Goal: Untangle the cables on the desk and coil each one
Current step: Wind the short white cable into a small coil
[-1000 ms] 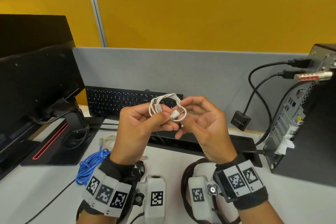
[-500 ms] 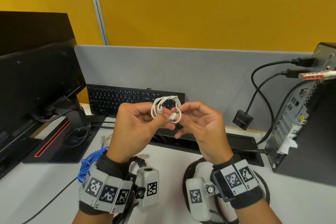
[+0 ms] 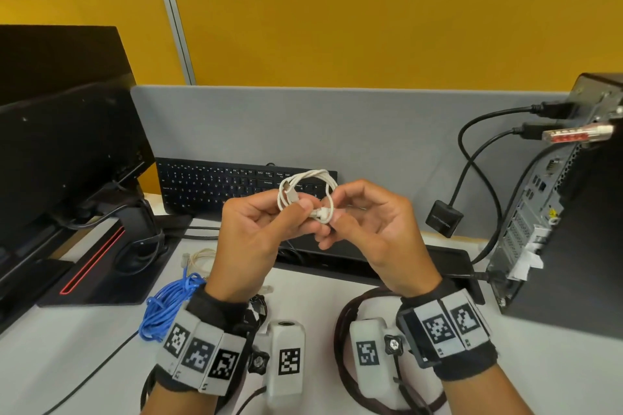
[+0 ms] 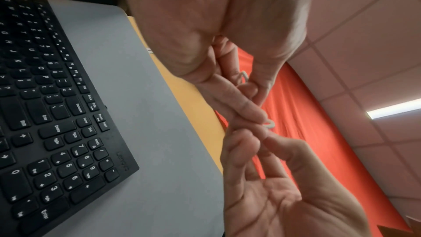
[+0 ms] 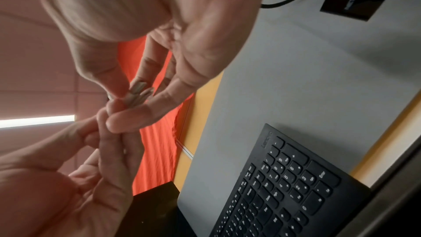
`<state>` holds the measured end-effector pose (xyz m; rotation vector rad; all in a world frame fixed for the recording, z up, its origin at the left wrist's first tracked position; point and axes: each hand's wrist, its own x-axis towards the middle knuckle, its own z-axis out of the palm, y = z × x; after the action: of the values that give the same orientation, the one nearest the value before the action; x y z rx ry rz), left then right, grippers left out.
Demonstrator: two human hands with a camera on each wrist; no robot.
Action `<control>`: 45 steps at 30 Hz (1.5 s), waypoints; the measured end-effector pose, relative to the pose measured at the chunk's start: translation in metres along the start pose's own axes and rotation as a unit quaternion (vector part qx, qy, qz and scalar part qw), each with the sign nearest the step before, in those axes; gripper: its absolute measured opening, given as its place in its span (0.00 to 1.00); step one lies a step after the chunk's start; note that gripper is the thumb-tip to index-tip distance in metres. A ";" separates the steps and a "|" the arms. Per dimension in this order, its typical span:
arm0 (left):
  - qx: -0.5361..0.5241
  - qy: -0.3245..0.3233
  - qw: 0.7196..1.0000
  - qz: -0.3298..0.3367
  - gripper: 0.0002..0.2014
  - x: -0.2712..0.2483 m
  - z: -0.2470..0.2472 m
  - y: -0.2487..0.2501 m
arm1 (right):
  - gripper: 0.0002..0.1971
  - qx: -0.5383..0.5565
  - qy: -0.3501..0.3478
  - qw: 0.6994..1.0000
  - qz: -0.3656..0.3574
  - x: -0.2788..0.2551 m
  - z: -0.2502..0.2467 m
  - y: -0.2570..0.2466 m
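Observation:
A thin white cable point(image 3: 305, 190), wound into a small loop, is held up above the desk in front of the keyboard. My left hand point(image 3: 301, 209) pinches the loop's lower edge between thumb and fingers. My right hand point(image 3: 332, 217) pinches the plug end at the loop's right side, and its other fingers are curled loosely. In the left wrist view only short bits of the white cable point(image 4: 270, 124) show between the fingers. The right wrist view shows the cable strands point(image 5: 136, 94) pressed under my right thumb. A blue cable point(image 3: 165, 305) lies bundled on the desk at the left. A beige cable point(image 3: 199, 254) lies behind it.
A dark brown cable loop point(image 3: 340, 330) lies on the desk under my right wrist. A black keyboard point(image 3: 219, 185) leans on the grey partition. A monitor point(image 3: 67, 152) stands at the left and a PC tower point(image 3: 573, 229) with plugged black cables at the right.
Both hands keep the white loop raised in nearly the same place. The right fingers have shifted the plug end slightly against the loop, which looks a little tighter.

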<state>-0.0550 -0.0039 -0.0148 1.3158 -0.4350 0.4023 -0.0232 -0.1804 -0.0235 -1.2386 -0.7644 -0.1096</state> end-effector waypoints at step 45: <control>0.174 0.151 0.970 0.076 0.04 0.005 0.004 -0.009 | 0.12 -0.067 0.090 0.990 0.083 0.007 0.002 0.008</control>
<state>-0.0466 -0.0093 -0.0185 1.5325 -0.2128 0.8232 -0.0153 -0.1734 -0.0260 -1.3946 -0.5013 -0.1371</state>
